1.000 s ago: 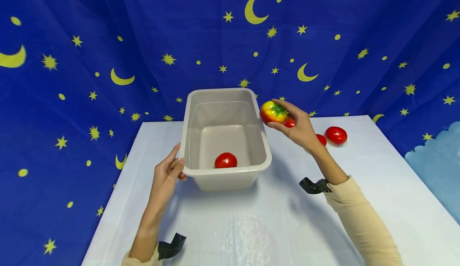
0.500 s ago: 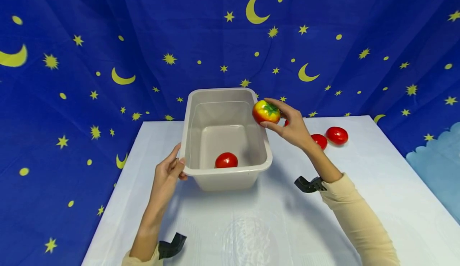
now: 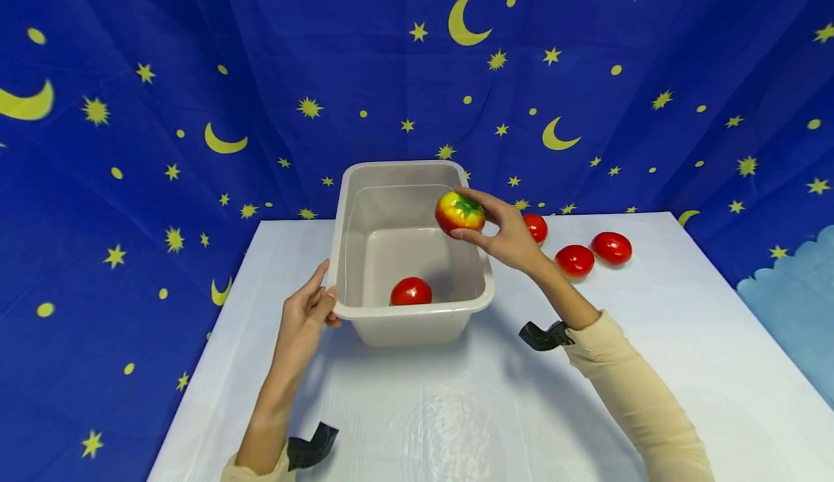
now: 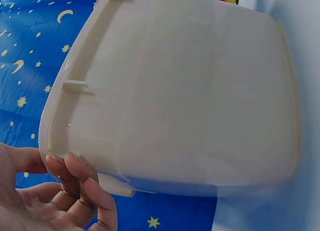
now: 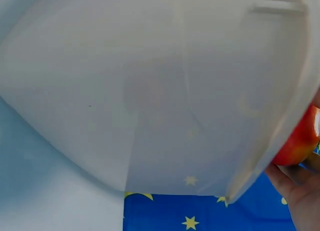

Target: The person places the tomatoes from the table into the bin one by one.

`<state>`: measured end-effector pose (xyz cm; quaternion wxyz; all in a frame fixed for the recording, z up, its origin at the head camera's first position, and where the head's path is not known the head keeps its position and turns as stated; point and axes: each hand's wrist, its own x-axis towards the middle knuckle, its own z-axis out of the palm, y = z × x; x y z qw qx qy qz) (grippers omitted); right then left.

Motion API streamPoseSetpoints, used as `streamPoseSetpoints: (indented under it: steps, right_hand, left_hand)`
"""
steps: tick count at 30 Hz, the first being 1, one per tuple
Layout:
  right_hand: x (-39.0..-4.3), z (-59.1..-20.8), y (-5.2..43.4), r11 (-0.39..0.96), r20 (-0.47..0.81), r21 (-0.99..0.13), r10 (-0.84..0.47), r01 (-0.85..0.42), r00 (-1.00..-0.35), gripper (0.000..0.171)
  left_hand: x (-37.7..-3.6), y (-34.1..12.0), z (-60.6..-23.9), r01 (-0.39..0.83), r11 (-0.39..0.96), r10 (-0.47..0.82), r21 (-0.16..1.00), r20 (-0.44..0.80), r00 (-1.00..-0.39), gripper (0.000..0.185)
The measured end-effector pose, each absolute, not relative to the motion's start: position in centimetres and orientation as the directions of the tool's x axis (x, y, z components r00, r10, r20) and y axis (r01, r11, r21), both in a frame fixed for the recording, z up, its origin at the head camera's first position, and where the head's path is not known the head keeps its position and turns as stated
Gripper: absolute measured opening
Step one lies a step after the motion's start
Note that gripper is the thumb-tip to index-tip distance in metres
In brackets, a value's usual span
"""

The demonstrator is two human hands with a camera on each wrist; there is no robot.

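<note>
One red tomato (image 3: 410, 291) already lies on the floor of the grey bin (image 3: 409, 313), near its front wall. A second, a yellow-and-red tomato (image 3: 459, 213) with a green stalk top, is in the right hand (image 3: 504, 232), whose fingers are curled round it from the far and near sides; it hangs above the bin's right rim, over the inside edge, not yet let go. In the right wrist view only a red edge of it shows past the bin's rim.

The left hand (image 3: 306, 315) steadies the bin at its front left corner, thumb on the rim and fingers (image 4: 75, 173) bent against the outer wall under the lip.

Three more red tomatoes lie on the desk (image 3: 456, 409) to the right of the bin: one (image 3: 536, 226) just behind the right hand, one (image 3: 574, 260) further right, and one (image 3: 612, 247) beside that. By my reading the work is under halfway: one in, one about to go in, three left out.
</note>
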<state>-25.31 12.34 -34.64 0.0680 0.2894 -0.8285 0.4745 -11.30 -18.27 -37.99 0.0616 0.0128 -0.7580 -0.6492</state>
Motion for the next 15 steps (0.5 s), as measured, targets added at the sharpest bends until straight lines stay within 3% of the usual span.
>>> streamPoseSetpoints:
  steps: [15]
  right_hand:
    - [-25.77,-35.42,11.29,0.33,0.409,-0.74,-0.47,-0.586,-0.782,0.062]
  left_hand:
    - [-11.3,-18.19,-37.98,0.058,0.159,-0.103,0.986,0.076,-0.992,0.053]
